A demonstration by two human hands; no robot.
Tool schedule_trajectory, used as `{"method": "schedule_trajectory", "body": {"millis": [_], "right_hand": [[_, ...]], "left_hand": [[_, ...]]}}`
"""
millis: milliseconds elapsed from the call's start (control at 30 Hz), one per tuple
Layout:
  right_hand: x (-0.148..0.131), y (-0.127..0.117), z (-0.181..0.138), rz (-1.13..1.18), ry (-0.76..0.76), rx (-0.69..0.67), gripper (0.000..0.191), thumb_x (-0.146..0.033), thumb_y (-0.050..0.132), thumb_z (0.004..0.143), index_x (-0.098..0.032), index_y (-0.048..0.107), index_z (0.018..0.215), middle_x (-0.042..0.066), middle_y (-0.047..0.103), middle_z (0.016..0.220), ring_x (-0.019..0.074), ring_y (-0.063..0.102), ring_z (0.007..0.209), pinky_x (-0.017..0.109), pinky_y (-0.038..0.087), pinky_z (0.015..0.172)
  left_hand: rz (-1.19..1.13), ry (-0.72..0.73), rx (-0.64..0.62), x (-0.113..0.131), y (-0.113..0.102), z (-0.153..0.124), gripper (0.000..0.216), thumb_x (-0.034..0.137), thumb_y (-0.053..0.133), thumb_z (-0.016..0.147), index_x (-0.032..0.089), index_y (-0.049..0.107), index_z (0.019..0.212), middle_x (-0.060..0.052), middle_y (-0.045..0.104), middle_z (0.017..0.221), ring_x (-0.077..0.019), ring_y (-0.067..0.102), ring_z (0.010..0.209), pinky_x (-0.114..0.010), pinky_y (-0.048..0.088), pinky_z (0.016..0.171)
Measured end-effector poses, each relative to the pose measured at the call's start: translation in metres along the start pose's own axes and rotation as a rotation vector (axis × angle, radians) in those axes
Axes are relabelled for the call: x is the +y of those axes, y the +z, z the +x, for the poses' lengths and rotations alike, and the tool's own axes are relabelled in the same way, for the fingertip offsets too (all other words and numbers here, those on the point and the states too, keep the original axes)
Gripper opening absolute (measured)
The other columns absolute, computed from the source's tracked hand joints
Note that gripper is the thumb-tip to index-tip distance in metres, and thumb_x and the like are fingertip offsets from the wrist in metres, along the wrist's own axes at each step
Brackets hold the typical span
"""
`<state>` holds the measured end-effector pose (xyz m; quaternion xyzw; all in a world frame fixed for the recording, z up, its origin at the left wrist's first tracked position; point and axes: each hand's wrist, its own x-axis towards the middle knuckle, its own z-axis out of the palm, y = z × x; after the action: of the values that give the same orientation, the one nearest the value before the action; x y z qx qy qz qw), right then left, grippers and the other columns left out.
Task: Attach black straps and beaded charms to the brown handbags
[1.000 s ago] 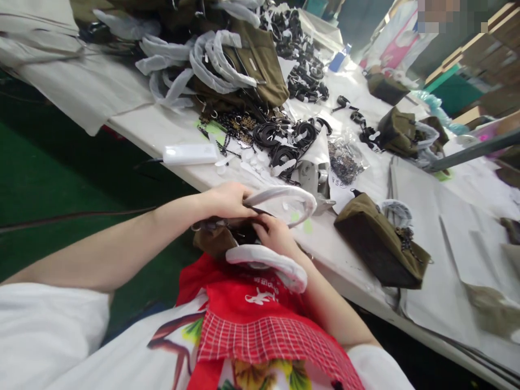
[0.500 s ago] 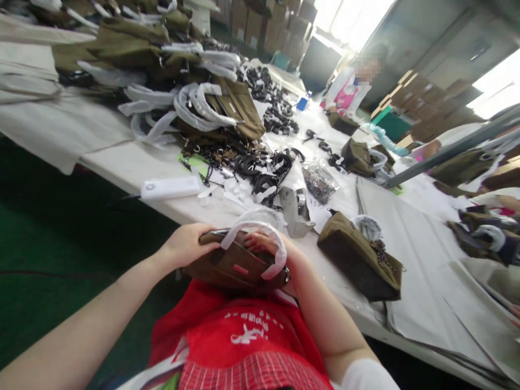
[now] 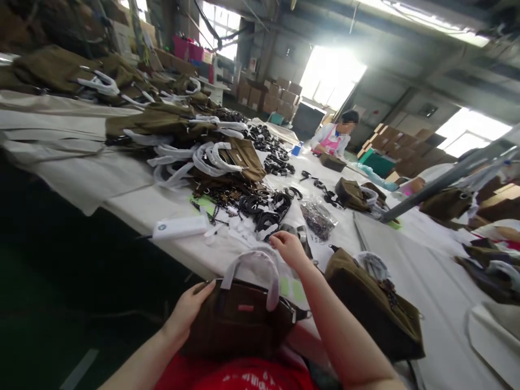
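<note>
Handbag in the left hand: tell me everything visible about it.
The handbag is dark olive-brown, apparently fabric, with an arched handle in whitish wrapping, a small pinkish label and a silvery zip pull. It is held roughly upright between the red apron and the white table, its upper left corner in the left hand.

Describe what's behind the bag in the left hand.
Past the bag, the table and coiled black straps show, the right hand near them. Its body hides part of the table's edge.
</note>
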<state>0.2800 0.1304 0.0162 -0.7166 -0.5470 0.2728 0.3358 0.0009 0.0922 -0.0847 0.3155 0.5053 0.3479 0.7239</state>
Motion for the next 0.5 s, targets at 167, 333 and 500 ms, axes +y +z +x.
{"method": "schedule_trajectory", "body": {"millis": [167, 333, 500], "right_hand": [[-0.052, 0.032, 0.031, -0.184, -0.210, -0.089, 0.009, -0.022, 0.065, 0.081, -0.021, 0.074, 0.080, 0.005, 0.073, 0.078, 0.0206, 0.065, 0.076, 0.030, 0.047, 0.072], [-0.104, 0.034, -0.012, -0.193, -0.482, -0.102, 0.013, -0.022, 0.060, 0.088, -0.022, 0.073, 0.085, 0.005, 0.072, 0.086, 0.0202, 0.065, 0.083, 0.030, 0.047, 0.076], [-0.100, 0.021, -0.110, -0.056, -0.718, -0.107, 0.014, -0.022, 0.055, 0.094, -0.024, 0.069, 0.093, 0.005, 0.073, 0.091, 0.0178, 0.068, 0.084, 0.028, 0.051, 0.077]], "left_hand": [[0.575, 0.495, 0.079, 0.033, -0.014, -0.004, 0.041, 0.057, 0.066, 0.078, 0.019, 0.073, 0.094, -0.010, 0.075, 0.098, -0.0286, 0.070, 0.094, -0.040, 0.055, 0.086], [0.833, 0.759, 0.311, 0.088, -0.010, 0.018, 0.046, 0.050, 0.038, 0.095, 0.017, 0.069, 0.100, -0.011, 0.074, 0.102, -0.0235, 0.069, 0.091, -0.033, 0.055, 0.080], [0.990, 0.733, 0.345, 0.130, 0.020, 0.093, 0.034, 0.036, 0.043, 0.096, 0.016, 0.069, 0.101, -0.010, 0.074, 0.098, -0.0212, 0.069, 0.090, -0.030, 0.053, 0.082]]}}
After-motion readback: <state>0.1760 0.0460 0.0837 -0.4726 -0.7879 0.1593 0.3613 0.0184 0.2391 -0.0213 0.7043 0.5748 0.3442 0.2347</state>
